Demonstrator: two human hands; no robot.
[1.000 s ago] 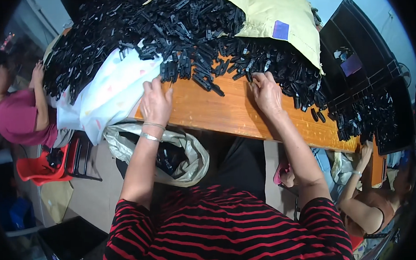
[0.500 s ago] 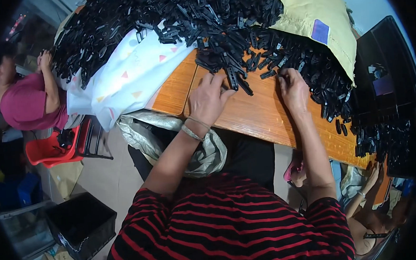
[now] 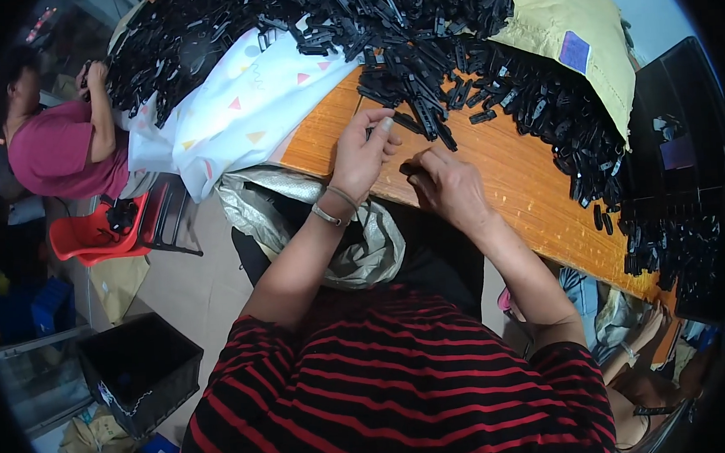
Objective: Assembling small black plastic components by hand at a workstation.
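My left hand (image 3: 360,156) is over the wooden table (image 3: 501,181), with thumb and fingers curled together. A dark bit shows between them, too small to name. Close by on the right, my right hand (image 3: 456,192) pinches a small black plastic piece (image 3: 409,168) between thumb and fingers. Just beyond both hands, a loose cluster of narrow black plastic parts (image 3: 428,110) spreads onto the wood, its nearest pieces close to my left fingertips.
A large heap of black parts (image 3: 202,49) covers the far side. White patterned plastic sheeting (image 3: 231,110) hangs over the left edge, and a yellow sack (image 3: 565,15) lies at far right. A pale woven sack (image 3: 380,250) is below the edge. Co-workers sit left and lower right.
My right hand has moved left and nearer to me, now with a small black plastic piece in its fingers. My left hand has lifted slightly and its fingers have drawn together.
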